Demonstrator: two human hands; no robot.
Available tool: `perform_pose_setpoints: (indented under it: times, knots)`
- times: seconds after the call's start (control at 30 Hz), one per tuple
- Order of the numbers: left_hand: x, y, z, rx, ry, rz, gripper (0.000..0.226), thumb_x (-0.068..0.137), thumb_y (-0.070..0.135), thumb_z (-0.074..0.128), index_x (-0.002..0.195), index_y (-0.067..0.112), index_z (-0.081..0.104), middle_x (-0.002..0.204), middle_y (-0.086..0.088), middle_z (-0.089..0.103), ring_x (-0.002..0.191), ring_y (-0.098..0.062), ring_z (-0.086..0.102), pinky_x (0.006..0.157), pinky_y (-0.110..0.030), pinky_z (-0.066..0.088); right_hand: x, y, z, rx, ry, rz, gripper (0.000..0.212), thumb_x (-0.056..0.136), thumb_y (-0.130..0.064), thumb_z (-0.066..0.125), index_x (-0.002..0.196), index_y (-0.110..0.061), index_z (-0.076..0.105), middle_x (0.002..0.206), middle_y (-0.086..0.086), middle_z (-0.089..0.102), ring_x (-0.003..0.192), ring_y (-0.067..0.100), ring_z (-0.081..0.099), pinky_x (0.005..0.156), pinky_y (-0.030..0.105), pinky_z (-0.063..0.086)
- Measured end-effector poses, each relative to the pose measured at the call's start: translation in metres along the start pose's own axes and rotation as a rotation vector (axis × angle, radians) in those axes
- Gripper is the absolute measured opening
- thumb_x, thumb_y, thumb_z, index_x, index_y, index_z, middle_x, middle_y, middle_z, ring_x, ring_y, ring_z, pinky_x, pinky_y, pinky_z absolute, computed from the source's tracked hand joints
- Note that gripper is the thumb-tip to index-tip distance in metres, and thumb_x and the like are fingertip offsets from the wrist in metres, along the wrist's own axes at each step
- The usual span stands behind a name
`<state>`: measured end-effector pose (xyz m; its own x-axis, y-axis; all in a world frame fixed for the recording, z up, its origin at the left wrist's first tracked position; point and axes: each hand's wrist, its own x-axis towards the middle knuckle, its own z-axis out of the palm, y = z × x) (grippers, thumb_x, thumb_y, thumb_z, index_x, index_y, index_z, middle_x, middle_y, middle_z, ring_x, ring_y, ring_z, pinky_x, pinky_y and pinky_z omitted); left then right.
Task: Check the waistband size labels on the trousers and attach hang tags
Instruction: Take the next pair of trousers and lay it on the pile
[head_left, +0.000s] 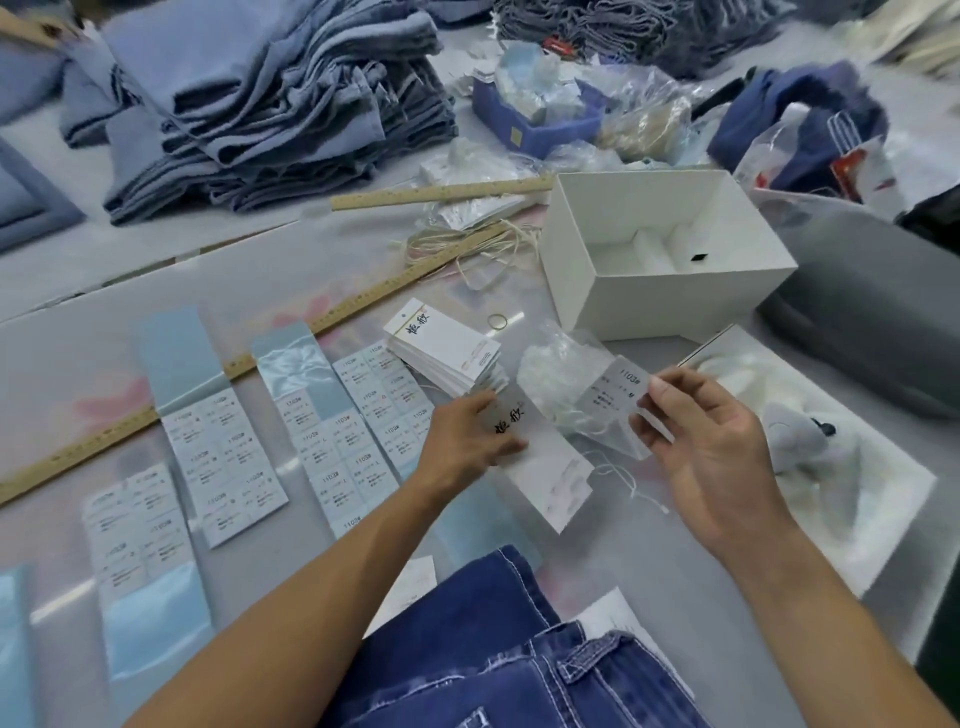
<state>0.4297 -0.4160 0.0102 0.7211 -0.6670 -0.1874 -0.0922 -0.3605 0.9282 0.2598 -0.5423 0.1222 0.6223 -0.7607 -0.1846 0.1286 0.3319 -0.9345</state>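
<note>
Dark blue denim trousers (498, 670) lie at the near edge of the table, waistband and belt loop toward me. My left hand (467, 441) holds a white hang tag (545, 467) with black script, lying flat on the table. Just to the right, my right hand (711, 447) pinches a small printed size sticker (618, 389) marked 1103, lifted above the table. A stack of white hang tags (447, 348) sits just beyond my left hand. Several sheets of size stickers (223, 457) on blue backing lie in rows at the left.
An open white box (665, 254) stands at centre right, its lid (831, 467) holding a grey object nearer me. Two wooden rulers (441, 195), loose tag strings (483, 249) and a rubber band (497, 321) lie behind. Folded blue trousers (270, 104) are piled at the back left.
</note>
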Motion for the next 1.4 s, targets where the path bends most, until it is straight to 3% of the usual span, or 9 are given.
perform_pose_setpoints:
  times: [0.17, 0.27, 0.37, 0.47, 0.57, 0.73, 0.97, 1.13, 1.4]
  knots:
    - [-0.004, 0.012, -0.018, -0.188, 0.050, -0.008, 0.008, 0.088, 0.009, 0.079, 0.093, 0.015, 0.079, 0.094, -0.004, 0.078, 0.080, -0.022, 0.076, 0.059, -0.030, 0.061, -0.012, -0.013, -0.012, -0.032, -0.004, 0.007, 0.014, 0.077, -0.019, 0.072, 0.088, -0.013, 0.065, 0.094, 0.012, 0.067, 0.092, 0.024, 0.061, 0.096, 0.037, 0.049]
    - [-0.004, 0.015, -0.016, -0.196, 0.012, -0.081, 0.026, 0.099, 0.014, 0.065, 0.125, 0.015, 0.058, 0.112, 0.000, 0.067, 0.091, -0.019, 0.071, 0.060, -0.029, 0.061, -0.018, -0.018, -0.012, -0.025, -0.008, 0.014, 0.015, 0.077, -0.019, 0.073, 0.089, -0.013, 0.065, 0.093, 0.011, 0.067, 0.091, 0.025, 0.059, 0.096, 0.039, 0.048]
    - [-0.005, 0.012, 0.000, -0.112, -0.088, -0.174, 0.036, 0.103, 0.020, 0.057, 0.136, 0.019, 0.043, 0.123, 0.000, 0.059, 0.104, -0.020, 0.064, 0.063, -0.026, 0.058, -0.023, -0.021, -0.008, -0.036, -0.025, 0.012, 0.016, 0.076, -0.020, 0.073, 0.089, -0.014, 0.066, 0.093, 0.011, 0.065, 0.086, 0.022, 0.059, 0.085, 0.031, 0.051]
    - [-0.008, -0.003, 0.010, -0.066, -0.025, -0.228, 0.020, 0.095, 0.018, 0.068, 0.114, 0.015, 0.062, 0.115, -0.006, 0.068, 0.105, -0.026, 0.065, 0.087, -0.040, 0.058, -0.028, -0.020, -0.008, -0.064, -0.042, 0.000, 0.019, 0.077, -0.020, 0.074, 0.092, -0.011, 0.067, 0.091, 0.009, 0.066, 0.082, 0.018, 0.060, 0.079, 0.026, 0.053]
    - [-0.013, -0.007, -0.002, -0.143, 0.162, -0.262, 0.022, 0.087, 0.010, 0.076, 0.106, 0.009, 0.067, 0.110, -0.011, 0.069, 0.097, -0.028, 0.068, 0.081, -0.042, 0.062, -0.033, -0.020, -0.012, -0.079, -0.069, 0.001, 0.018, 0.079, -0.018, 0.072, 0.094, -0.010, 0.066, 0.091, 0.006, 0.069, 0.084, 0.016, 0.064, 0.081, 0.027, 0.053]
    - [-0.044, 0.040, -0.046, -0.182, 0.253, -0.015, 0.041, 0.076, 0.017, 0.089, 0.104, 0.027, 0.060, 0.096, -0.005, 0.075, 0.082, -0.020, 0.071, 0.064, -0.028, 0.055, -0.051, -0.031, -0.001, -0.065, -0.120, 0.072, 0.014, 0.078, -0.018, 0.072, 0.090, -0.012, 0.066, 0.097, 0.014, 0.071, 0.088, 0.018, 0.066, 0.088, 0.033, 0.053]
    - [-0.143, 0.119, -0.084, -0.347, 0.273, 0.360, 0.025, 0.081, 0.028, 0.079, 0.105, 0.031, 0.074, 0.096, 0.004, 0.078, 0.087, -0.017, 0.076, 0.063, -0.027, 0.061, -0.114, -0.068, 0.052, -0.192, -0.473, 0.138, 0.014, 0.075, -0.023, 0.078, 0.083, -0.013, 0.073, 0.091, 0.020, 0.068, 0.085, 0.027, 0.063, 0.088, 0.043, 0.058]
    - [-0.183, 0.153, -0.104, -0.326, 0.338, 0.437, 0.017, 0.088, 0.023, 0.073, 0.105, 0.027, 0.073, 0.095, 0.006, 0.077, 0.088, -0.014, 0.076, 0.060, -0.044, 0.064, -0.151, -0.086, 0.082, -0.361, -0.492, -0.008, 0.008, 0.079, -0.016, 0.077, 0.080, -0.010, 0.072, 0.083, 0.010, 0.075, 0.073, 0.013, 0.066, 0.069, 0.022, 0.057]
    - [-0.217, 0.172, -0.117, -0.328, 0.368, 0.469, 0.021, 0.094, 0.013, 0.068, 0.105, 0.030, 0.070, 0.099, 0.005, 0.076, 0.089, -0.014, 0.076, 0.059, -0.049, 0.063, -0.173, -0.096, 0.097, -0.438, -0.455, -0.084, 0.003, 0.088, -0.002, 0.072, 0.085, -0.003, 0.071, 0.074, 0.002, 0.073, 0.066, 0.008, 0.063, 0.061, 0.021, 0.052]
